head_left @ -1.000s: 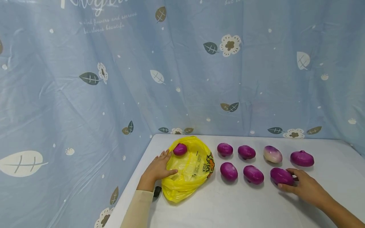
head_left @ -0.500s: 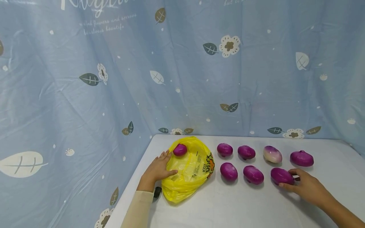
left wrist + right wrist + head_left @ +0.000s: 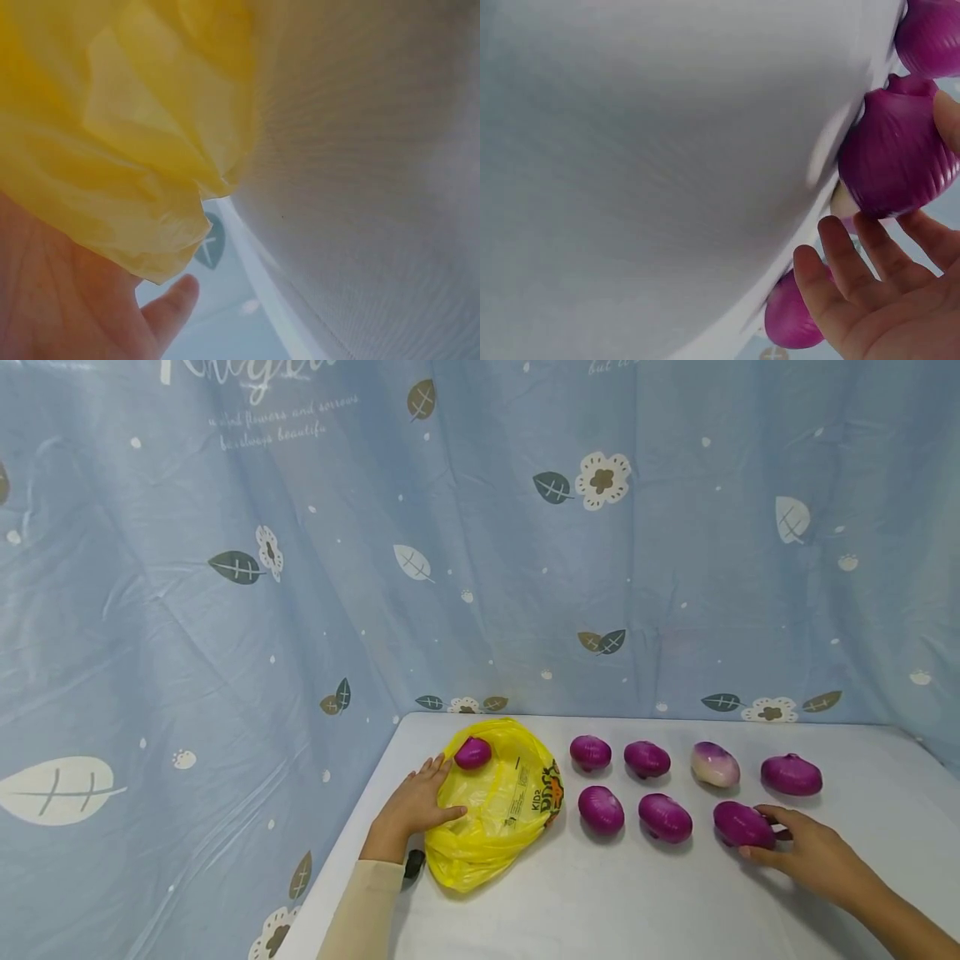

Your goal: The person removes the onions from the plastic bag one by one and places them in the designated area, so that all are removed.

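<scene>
Thumb on the near side and fingers on the far side, my right hand (image 3: 813,852) pinches a red onion (image 3: 742,824) low over the table. In the right wrist view, the thumb and fingertips sit on the onion's (image 3: 892,150) purple skin while other fingers of the hand (image 3: 885,307) extend past it. My left hand (image 3: 412,806) rests with spread, fairly straight fingers along the left edge of a yellow plastic bag (image 3: 468,856). The bag lies with its mouth spread, and one red onion (image 3: 473,752) sits inside at the back. Yellow plastic (image 3: 135,127) covers part of the left hand (image 3: 67,300) in the left wrist view.
Two more red onions (image 3: 601,810) stand in the front row. Behind them are several onions, including a pale, partly white one (image 3: 715,764) and a large one (image 3: 791,774) at right. A small black object (image 3: 413,865) lies by the left wrist. A blue patterned curtain (image 3: 480,568) borders the table (image 3: 600,902).
My right hand and its red onion have shifted very slightly to the right, away from the neighbouring onion. My left hand and the bag have stayed put.
</scene>
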{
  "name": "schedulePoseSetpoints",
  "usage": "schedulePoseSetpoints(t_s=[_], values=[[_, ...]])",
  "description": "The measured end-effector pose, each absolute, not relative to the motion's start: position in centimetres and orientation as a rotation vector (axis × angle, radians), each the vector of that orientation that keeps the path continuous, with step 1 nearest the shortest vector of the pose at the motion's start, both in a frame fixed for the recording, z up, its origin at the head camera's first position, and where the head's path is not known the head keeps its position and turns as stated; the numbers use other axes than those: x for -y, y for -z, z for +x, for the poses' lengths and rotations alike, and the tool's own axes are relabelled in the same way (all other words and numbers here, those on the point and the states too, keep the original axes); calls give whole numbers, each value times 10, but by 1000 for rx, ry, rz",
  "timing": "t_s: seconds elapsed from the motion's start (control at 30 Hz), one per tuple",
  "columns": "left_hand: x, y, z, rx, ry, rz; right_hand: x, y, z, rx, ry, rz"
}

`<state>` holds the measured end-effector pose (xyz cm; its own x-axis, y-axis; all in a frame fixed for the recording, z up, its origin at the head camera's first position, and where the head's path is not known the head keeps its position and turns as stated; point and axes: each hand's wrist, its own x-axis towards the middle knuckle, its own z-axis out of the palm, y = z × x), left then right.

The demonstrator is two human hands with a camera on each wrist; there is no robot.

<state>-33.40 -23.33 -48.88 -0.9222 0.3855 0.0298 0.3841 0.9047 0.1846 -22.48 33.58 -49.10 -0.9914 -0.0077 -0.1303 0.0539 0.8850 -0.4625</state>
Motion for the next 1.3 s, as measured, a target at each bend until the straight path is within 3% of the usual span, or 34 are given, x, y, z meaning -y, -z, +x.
schedulePoseSetpoints(t_s=[0.73,1.3], values=[[234,493,-334,-3058,-321,604,-328,468,-229,-2997,694,-87],[232,488,-334,-3047,-311,599,-271,436,-252,-3092,672,-294]])
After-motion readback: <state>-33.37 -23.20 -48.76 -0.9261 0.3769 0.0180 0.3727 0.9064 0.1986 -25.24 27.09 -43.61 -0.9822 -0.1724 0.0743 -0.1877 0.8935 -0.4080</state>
